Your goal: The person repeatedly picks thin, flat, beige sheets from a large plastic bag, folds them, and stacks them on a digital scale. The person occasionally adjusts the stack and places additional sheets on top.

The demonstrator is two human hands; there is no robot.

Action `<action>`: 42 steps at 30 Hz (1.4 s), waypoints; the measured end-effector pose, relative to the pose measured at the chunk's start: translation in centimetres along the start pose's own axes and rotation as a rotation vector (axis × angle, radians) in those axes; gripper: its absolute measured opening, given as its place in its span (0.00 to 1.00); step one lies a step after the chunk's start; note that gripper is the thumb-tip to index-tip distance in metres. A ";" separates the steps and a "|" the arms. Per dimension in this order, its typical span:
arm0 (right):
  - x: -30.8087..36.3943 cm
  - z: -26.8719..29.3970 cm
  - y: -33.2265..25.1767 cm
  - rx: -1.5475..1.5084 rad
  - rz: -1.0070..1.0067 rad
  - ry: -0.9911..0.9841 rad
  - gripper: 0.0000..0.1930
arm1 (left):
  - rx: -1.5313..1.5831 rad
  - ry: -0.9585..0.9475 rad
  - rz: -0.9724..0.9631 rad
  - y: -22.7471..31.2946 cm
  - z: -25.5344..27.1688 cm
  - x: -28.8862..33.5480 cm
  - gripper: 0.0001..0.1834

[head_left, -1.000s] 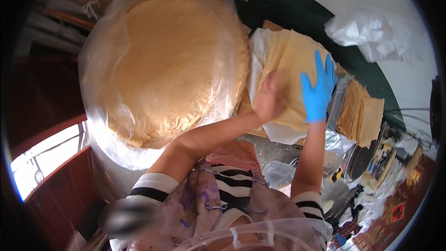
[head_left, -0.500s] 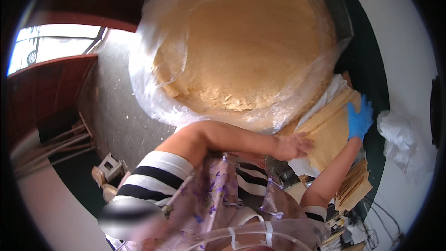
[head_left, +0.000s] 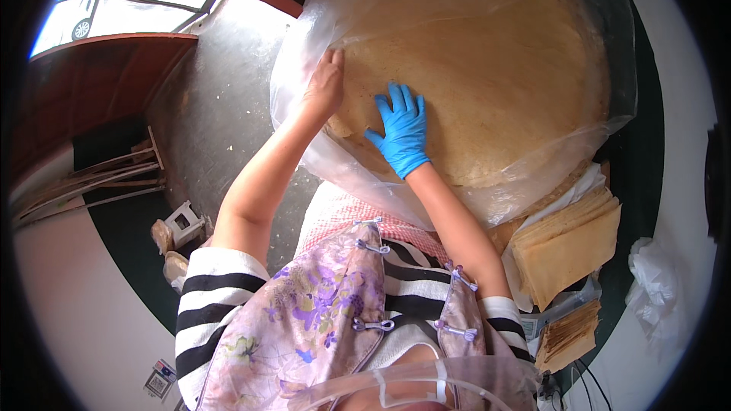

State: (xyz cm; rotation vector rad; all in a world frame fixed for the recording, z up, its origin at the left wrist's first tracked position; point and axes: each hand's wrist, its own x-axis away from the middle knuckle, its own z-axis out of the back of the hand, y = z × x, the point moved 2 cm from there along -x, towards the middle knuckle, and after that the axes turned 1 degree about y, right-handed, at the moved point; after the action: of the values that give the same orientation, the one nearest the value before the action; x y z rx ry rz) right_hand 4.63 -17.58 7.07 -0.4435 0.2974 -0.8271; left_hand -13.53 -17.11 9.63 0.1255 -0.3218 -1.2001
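A broad round stack of thin tan sheets (head_left: 487,68), like large flatbreads, lies inside a clear plastic bag (head_left: 293,106) whose edges spread around it. At the left rim of the stack is my bare left hand (head_left: 326,85), its fingers close together and bent over the edge beside the plastic. What it pinches there is hidden. My right hand (head_left: 403,131), in a blue glove, rests flat on the top sheet near its front left part, fingers spread.
To the right stand folded tan sheets (head_left: 567,247) in a pile, with another smaller pile (head_left: 569,337) below. A white plastic bag (head_left: 653,281) lies beyond them. Wooden poles (head_left: 99,183) and a white stool-like object (head_left: 183,222) are at the left. Grey floor (head_left: 221,99) shows between.
Both hands have left the folded sheets on the right and moved left onto the big round stack. The view has shifted, so the stack sits further right.
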 end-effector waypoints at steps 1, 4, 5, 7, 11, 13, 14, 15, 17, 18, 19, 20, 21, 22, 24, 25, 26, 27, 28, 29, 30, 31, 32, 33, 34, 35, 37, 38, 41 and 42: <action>-0.2 -0.5 -0.1 0.033 0.021 -0.008 0.23 | 0.074 0.000 0.078 -0.4 0.3 0.0 0.29; -0.2 -1.3 0.7 -0.045 0.082 -0.107 0.17 | 0.251 0.002 0.160 -0.9 1.2 -0.3 0.30; -0.2 -0.8 1.8 -0.230 -0.058 -0.036 0.15 | 0.243 -0.009 0.184 -0.8 1.4 -0.5 0.31; 0.7 0.5 4.2 -0.564 -0.412 -0.012 0.12 | 0.254 -0.035 0.202 -0.2 1.7 -0.8 0.34; -0.4 6.3 15.1 -1.071 -0.710 0.103 0.11 | 0.254 0.112 0.147 1.9 3.1 -1.8 0.44; -0.2 8.7 21.1 -1.041 -0.980 0.145 0.11 | 0.488 0.205 0.120 2.7 4.0 -3.3 0.51; 0.4 9.7 23.4 -1.086 -0.959 0.206 0.11 | 0.440 0.317 0.091 3.2 4.6 -4.2 0.52; 1.2 10.7 25.5 -1.080 -1.014 0.281 0.10 | 0.393 0.421 0.067 3.6 5.2 -5.1 0.53; 3.3 12.4 28.9 -1.063 -1.134 0.366 0.11 | 0.442 0.632 0.093 3.7 6.7 -6.9 0.51; 4.2 13.0 30.2 -1.051 -1.196 0.413 0.11 | 0.435 0.676 0.133 3.8 7.2 -7.4 0.52; 5.1 13.1 31.1 -1.025 -1.219 0.450 0.12 | 0.499 0.691 0.154 4.2 7.1 -7.5 0.51; 6.1 13.2 31.6 -0.996 -1.245 0.495 0.12 | 0.425 0.720 0.081 5.0 6.9 -7.3 0.50; 7.1 13.2 31.8 -0.961 -1.265 0.544 0.12 | 0.384 0.745 0.047 6.0 6.3 -7.0 0.48; 7.9 12.9 31.9 -0.975 -1.305 0.536 0.13 | 0.328 0.801 -0.121 7.7 5.3 -6.4 0.46; 9.5 12.6 31.5 -0.973 -1.407 0.550 0.13 | 0.256 0.722 -0.493 11.4 2.6 -6.0 0.43; 9.9 12.6 31.1 -0.975 -1.358 0.537 0.13 | 0.237 0.577 -0.675 13.1 1.0 -6.1 0.42; 10.3 12.5 30.5 -0.959 -1.343 0.532 0.13 | 0.232 0.467 -0.700 15.1 -0.8 -6.9 0.38; 10.6 12.4 29.9 -0.952 -1.325 0.518 0.13 | 0.231 0.348 -0.710 16.9 -2.5 -8.1 0.35; 10.8 12.4 29.3 -0.923 -1.307 0.515 0.13 | 0.159 0.298 -0.683 18.1 -3.9 -9.8 0.33; 10.8 12.5 28.7 -0.905 -1.286 0.504 0.13 | 0.086 0.250 -0.656 19.3 -5.3 -12.0 0.32; 10.8 12.5 28.0 -0.894 -1.232 0.499 0.13 | 0.031 0.261 -0.654 20.1 -6.2 -14.2 0.31; 10.8 12.6 27.5 -0.883 -1.278 0.499 0.12 | 0.015 0.196 -0.657 20.4 -7.2 -16.3 0.31; 10.8 12.8 26.9 -0.876 -1.292 0.506 0.12 | 0.020 0.188 -0.685 20.7 -8.0 -18.0 0.31; 10.7 13.1 26.4 -0.868 -1.308 0.509 0.11 | 0.001 0.099 -0.684 20.8 -8.8 -19.4 0.31; 10.6 13.5 25.9 -0.803 -1.286 0.523 0.13 | 0.027 0.112 -0.729 20.9 -9.3 -20.4 0.31; 10.3 13.8 25.1 -0.742 -1.264 0.536 0.16 | 0.025 0.046 -0.747 20.9 -9.7 -21.1 0.31; 9.6 14.9 23.0 -0.508 -1.121 0.587 0.25 | 0.154 0.041 -0.570 20.7 -9.9 -21.8 0.30; 9.2 15.6 21.7 -0.339 -0.993 0.626 0.30 | 0.280 0.107 -0.377 20.4 -9.5 -21.8 0.29; 6.7 13.6 15.6 -0.268 -0.662 0.502 0.43 | 0.651 0.098 -0.085 20.5 -7.8 -22.1 0.27; 5.6 11.9 13.5 -0.117 -0.601 0.346 0.45 | 0.780 0.061 -0.029 20.6 -7.0 -22.2 0.26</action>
State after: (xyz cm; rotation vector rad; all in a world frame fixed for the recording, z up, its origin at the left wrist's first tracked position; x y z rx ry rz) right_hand 21.87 -10.63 10.33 -0.5062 0.5476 -1.4848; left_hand -0.08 10.44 4.47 0.8418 -0.7232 -1.0408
